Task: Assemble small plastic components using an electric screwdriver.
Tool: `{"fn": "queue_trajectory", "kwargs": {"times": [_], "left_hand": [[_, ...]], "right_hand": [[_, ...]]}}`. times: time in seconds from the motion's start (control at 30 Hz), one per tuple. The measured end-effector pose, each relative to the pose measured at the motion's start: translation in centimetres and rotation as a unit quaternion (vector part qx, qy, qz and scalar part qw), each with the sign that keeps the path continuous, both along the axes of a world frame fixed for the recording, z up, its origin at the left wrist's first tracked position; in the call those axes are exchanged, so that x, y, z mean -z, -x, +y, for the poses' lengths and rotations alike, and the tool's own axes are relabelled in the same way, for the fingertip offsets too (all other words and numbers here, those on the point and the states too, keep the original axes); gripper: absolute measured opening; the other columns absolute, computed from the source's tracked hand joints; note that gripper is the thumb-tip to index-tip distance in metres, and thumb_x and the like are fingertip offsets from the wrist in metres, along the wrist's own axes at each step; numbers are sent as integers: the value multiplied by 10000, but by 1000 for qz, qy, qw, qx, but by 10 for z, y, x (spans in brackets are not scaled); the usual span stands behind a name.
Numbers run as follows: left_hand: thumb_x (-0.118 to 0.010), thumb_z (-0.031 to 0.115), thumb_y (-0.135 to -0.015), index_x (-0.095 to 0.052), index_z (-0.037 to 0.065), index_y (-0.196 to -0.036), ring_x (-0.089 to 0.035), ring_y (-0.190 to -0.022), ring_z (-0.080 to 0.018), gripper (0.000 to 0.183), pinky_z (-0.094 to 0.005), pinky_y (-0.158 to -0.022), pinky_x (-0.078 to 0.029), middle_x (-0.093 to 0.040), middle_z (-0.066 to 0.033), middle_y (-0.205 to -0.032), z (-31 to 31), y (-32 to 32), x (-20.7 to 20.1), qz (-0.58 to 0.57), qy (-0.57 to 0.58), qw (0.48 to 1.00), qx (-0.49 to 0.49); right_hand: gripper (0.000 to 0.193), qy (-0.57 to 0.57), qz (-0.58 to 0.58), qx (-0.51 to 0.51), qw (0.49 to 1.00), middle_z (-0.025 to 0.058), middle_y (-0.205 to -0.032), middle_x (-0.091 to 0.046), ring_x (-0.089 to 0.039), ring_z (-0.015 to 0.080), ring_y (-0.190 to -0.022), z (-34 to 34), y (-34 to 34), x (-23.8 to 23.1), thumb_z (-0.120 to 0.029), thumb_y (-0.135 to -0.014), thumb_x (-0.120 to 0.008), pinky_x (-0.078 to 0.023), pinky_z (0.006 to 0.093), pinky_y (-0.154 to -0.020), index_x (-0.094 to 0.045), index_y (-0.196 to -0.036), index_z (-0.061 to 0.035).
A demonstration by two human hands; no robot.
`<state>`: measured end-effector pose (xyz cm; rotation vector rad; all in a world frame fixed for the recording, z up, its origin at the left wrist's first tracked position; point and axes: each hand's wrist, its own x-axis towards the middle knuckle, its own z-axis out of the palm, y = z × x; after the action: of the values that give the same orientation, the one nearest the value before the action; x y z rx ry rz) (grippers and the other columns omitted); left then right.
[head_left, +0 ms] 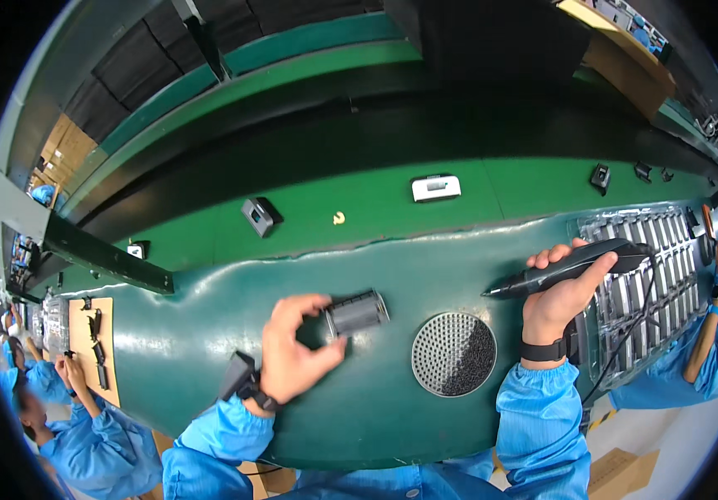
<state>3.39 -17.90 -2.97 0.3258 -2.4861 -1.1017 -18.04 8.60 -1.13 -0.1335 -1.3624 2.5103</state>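
Observation:
My left hand (299,343) pinches the left end of a dark grey plastic housing (359,313) between thumb and fingers, at the table's middle. My right hand (560,305) is wrapped round a black pen-shaped electric screwdriver (580,265), its tip pointing left over the table. A cord runs down from the tool's rear end. Between my hands sits a round dish with a grid of holes (435,350); small black screws (474,358) are heaped on its right side. The screwdriver tip is above and apart from the dish, and touches nothing that I can see.
Clear plastic trays with rows of dark parts (638,292) stand at the right. Beyond the table, a green conveyor belt (375,225) carries a white part (436,188), a grey part (257,217) and several others. Co-workers in blue sit left (100,450) and right. A metal post (109,254) rises at left.

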Motion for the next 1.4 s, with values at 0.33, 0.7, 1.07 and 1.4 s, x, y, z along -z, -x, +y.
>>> {"fn": "queue_trajectory", "kwargs": {"times": [0.33,0.7,1.07,1.4], "left_hand": [[-808,101,-715,-671,13,-1256,-659,-715,-167,565,-331,-703,-555,-747,-104,-1064,-64,131,19,4,31,997,-77],[-867,178,-769,-471,-14,-1477,-660,-1108,-316,834,-405,-932,-545,-548,-210,-1438,-8,98,7,184,178,964,78],[-948,294,-571,-180,-69,-1585,-430,-1374,-462,1323,-501,-1159,-363,-459,-271,-1466,107,54,-5,59,64,957,275],[-987,233,-533,47,18,-1627,-488,-1248,-384,1521,-503,-1084,-404,-434,-243,-1352,88,48,0,187,1,963,194]], "right_hand": [[596,38,-40,10,998,72,-698,-507,-530,203,-572,2,5,1,-642,-1046,-417,-489,378,-539,-471,-1082,-49],[619,29,-44,16,998,66,-681,-506,-533,199,-551,6,4,5,-673,-1025,-435,-491,384,-519,-474,-1072,-57],[607,42,-38,-7,998,61,-709,-518,-532,199,-589,2,9,-1,-675,-1017,-460,-502,382,-564,-483,-1069,-70],[615,44,-44,-3,998,76,-705,-521,-544,201,-572,4,4,2,-671,-1016,-465,-510,386,-544,-462,-1077,-59]]}}
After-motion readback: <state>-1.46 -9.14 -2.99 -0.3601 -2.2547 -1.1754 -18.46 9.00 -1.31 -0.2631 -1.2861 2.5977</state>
